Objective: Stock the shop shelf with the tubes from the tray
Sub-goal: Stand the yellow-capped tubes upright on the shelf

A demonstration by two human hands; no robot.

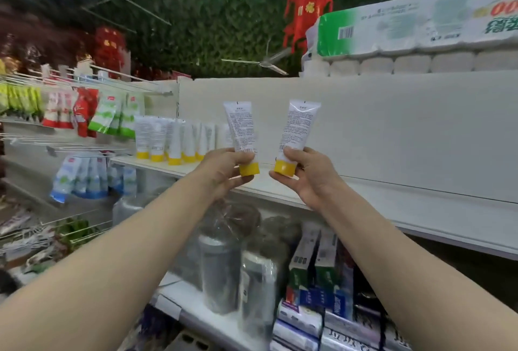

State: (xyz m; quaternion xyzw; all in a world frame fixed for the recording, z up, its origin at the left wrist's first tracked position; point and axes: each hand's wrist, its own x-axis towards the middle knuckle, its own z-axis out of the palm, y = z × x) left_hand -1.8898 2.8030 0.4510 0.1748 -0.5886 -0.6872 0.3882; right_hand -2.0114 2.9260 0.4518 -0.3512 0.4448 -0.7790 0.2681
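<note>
White shelf lies behind both tubes, your left hand and right hand pinching each near its cap, so setting them hastily toward ten o'clock risks toppling the standing row.

Fingers of both hands are covering the lower tube labels; hanging packets left of them are blurring.

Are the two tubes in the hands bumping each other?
Apart. The head view shows bare shelf wall between the left tube and the right tube, caps included.
</note>
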